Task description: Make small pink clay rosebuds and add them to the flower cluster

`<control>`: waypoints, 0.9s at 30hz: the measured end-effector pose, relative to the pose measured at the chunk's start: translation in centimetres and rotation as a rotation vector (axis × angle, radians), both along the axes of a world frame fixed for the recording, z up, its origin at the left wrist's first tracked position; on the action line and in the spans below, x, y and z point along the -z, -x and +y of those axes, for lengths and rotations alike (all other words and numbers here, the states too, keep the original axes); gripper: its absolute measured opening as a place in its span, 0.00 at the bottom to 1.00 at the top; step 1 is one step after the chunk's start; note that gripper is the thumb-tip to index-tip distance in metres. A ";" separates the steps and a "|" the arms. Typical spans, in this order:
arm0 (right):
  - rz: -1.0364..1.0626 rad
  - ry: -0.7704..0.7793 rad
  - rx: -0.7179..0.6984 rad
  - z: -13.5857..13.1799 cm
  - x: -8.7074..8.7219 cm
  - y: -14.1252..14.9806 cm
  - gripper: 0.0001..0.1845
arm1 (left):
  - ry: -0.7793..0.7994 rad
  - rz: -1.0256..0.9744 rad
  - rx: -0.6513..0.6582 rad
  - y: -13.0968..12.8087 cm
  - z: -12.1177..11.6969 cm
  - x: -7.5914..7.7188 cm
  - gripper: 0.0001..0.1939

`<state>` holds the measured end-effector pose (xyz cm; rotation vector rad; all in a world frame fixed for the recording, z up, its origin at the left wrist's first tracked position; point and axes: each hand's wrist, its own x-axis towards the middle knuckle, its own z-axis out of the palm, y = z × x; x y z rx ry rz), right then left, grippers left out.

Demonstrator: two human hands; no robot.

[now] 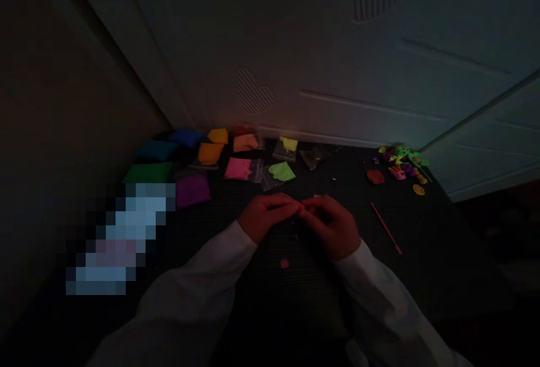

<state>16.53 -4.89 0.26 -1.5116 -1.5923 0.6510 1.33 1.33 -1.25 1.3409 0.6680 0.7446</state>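
Observation:
My left hand (266, 216) and my right hand (334, 225) meet over the middle of the dark table, both closed in a pinch with fingertips together. Whatever lies between the fingertips is too small and dim to make out. A few tiny red bits (296, 237) lie on the table just below the fingers. Nearer to me is a small round pink piece of clay (284, 264). Behind the right hand's fingers, a little pink bit (316, 195) partly shows. To the right of that hand lies a thin pink modelling tool (386, 229).
Bags of coloured clay line the back and left, among them pink (238, 169), lime green (282, 172), purple (193, 189) and green (148, 173). Small clay figures (403, 159) cluster at back right beside a dark red lump (375, 176). A blurred-out bright rectangle (126, 232) stands left. A white panel (295, 63) rises behind.

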 end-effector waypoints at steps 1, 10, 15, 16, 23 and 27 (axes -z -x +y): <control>-0.016 -0.010 0.004 0.0 -0.1 0.0 0.10 | 0.018 -0.019 0.000 0.0 0.0 0.1 0.06; -0.010 -0.069 -0.028 0.1 0.0 0.0 0.10 | 0.149 -0.034 0.012 0.1 0.1 0.2 0.11; 0.031 -0.049 -0.029 -0.1 0.0 0.1 0.09 | 0.175 -0.015 0.004 0.0 0.1 0.0 0.14; 0.040 -0.046 -0.031 -0.1 -0.1 0.1 0.09 | 0.184 -0.010 0.006 0.0 0.0 0.0 0.14; 0.063 -0.044 -0.017 -0.1 -0.3 0.2 0.08 | 0.163 -0.021 0.021 0.1 0.0 0.0 0.12; 0.046 -0.023 0.010 -0.2 -0.4 0.4 0.09 | 0.174 -0.039 0.031 0.1 0.1 0.0 0.12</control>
